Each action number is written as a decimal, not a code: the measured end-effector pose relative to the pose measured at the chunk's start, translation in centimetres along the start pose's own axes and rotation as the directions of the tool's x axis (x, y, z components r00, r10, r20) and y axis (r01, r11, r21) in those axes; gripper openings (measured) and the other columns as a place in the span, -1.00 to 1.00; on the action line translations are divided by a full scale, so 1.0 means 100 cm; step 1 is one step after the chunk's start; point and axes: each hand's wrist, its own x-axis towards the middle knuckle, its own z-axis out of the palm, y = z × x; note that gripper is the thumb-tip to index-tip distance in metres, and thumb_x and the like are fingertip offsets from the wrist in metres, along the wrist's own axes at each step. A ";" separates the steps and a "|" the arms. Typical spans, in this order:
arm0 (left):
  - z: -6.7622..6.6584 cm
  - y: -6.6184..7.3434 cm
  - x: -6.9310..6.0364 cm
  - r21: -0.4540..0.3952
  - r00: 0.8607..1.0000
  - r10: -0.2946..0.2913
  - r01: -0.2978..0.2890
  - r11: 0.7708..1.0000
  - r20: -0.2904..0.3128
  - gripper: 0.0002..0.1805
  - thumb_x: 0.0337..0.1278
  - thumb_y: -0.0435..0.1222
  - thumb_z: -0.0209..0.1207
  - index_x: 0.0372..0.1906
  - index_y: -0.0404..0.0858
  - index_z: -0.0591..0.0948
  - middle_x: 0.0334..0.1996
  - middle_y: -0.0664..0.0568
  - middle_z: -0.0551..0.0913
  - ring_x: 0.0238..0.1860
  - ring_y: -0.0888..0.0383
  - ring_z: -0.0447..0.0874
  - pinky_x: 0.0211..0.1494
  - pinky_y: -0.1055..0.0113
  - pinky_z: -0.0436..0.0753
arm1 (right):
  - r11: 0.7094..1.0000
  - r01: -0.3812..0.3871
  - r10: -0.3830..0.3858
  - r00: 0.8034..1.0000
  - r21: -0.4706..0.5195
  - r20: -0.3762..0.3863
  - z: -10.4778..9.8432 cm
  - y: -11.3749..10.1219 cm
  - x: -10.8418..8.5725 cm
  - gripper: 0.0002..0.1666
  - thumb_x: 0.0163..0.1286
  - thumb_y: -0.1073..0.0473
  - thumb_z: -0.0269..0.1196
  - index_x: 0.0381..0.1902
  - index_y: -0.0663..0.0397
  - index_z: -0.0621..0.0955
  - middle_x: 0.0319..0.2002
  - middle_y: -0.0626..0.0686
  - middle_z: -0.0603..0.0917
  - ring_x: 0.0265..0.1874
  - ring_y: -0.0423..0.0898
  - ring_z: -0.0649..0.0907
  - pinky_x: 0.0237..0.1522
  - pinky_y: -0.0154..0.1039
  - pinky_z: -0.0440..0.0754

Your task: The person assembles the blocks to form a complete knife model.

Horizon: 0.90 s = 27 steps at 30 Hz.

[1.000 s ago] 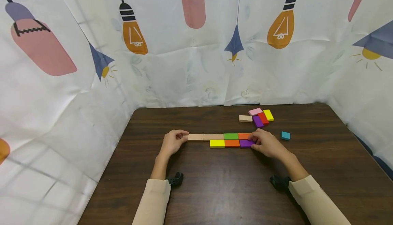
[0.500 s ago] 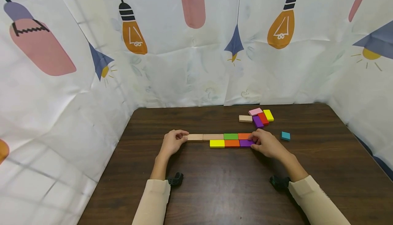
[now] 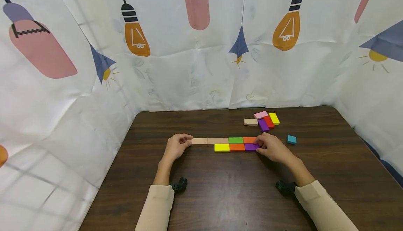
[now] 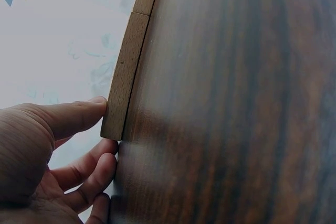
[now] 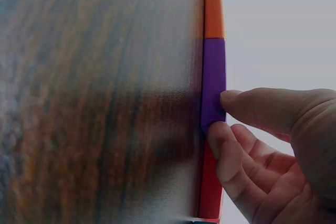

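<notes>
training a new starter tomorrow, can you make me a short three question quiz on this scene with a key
1. Multiple choice: what sits directly between the yellow block nearest the person and the purple block at the right hand?
a) a pink block
b) an orange block
c) a red block

2. True or false: the fingers of the left hand hold the end of a green block.

3. Short answer: what colour is the single block lying apart from the far cluster of blocks, off to its right?

Key:
1. b
2. False; they hold the end of a plain wooden block.
3. Blue.
</notes>
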 end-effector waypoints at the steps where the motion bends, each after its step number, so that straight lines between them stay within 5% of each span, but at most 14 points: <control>1: 0.000 0.000 0.000 0.000 1.000 -0.001 0.001 1.000 0.001 -0.81 0.31 -0.21 0.34 -0.03 -0.07 0.80 -0.25 0.00 0.63 -0.24 0.12 0.55 -0.14 0.23 0.55 | 1.000 0.001 -0.001 1.000 0.002 -0.001 0.000 0.000 0.000 -0.78 0.30 0.30 0.42 -0.10 0.10 0.70 -0.25 0.02 0.60 -0.27 -0.10 0.58 -0.18 -0.18 0.60; 19: 0.000 0.000 0.001 0.008 1.000 -0.015 0.015 1.000 0.003 -0.81 0.32 -0.21 0.34 -0.03 -0.06 0.80 -0.26 0.02 0.62 -0.24 0.12 0.53 -0.15 0.25 0.52 | 1.000 -0.016 0.016 1.000 0.024 0.015 -0.002 0.001 0.000 -0.77 0.31 0.27 0.42 -0.07 0.09 0.70 -0.24 0.01 0.62 -0.27 -0.10 0.59 -0.16 -0.18 0.64; 27: 0.000 0.001 0.000 0.004 1.000 -0.012 0.012 1.000 0.003 -0.81 0.32 -0.21 0.34 -0.03 -0.07 0.80 -0.27 0.01 0.62 -0.24 0.11 0.52 -0.14 0.24 0.52 | 0.996 -0.026 0.029 0.999 0.085 -0.042 -0.012 0.009 -0.003 -0.79 0.39 0.18 0.39 -0.05 0.05 0.69 -0.30 -0.05 0.64 -0.33 -0.14 0.57 -0.27 -0.31 0.59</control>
